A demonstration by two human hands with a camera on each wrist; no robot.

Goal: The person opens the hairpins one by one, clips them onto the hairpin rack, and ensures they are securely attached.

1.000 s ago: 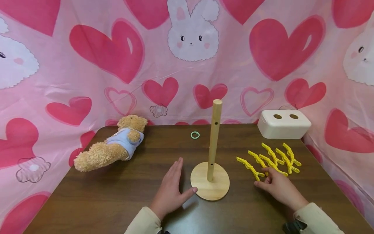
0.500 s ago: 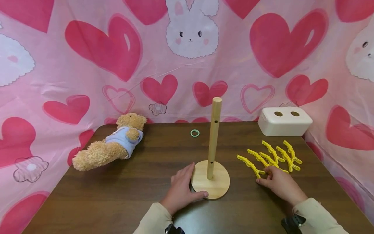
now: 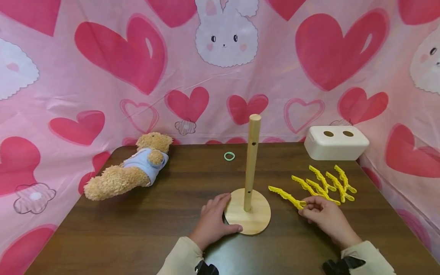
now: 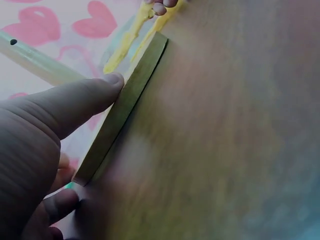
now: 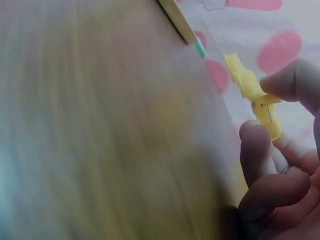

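A dark wood-grained counter (image 3: 165,225) stands before a pink fabric backdrop (image 3: 275,57) printed with hearts and rabbits. Left to right follow one plush bear (image 3: 128,173), lying; one left hand (image 3: 214,221), thumb spread from the fingers; one green ring (image 3: 225,156), farther back; one upright wooden stand (image 3: 252,164), its round base touched by that hand; one yellow clip (image 3: 287,195), pinched in the right hand (image 3: 324,215); five further yellow clips (image 3: 338,187), lying near it; one white box (image 3: 335,149) with two holes, right rear.
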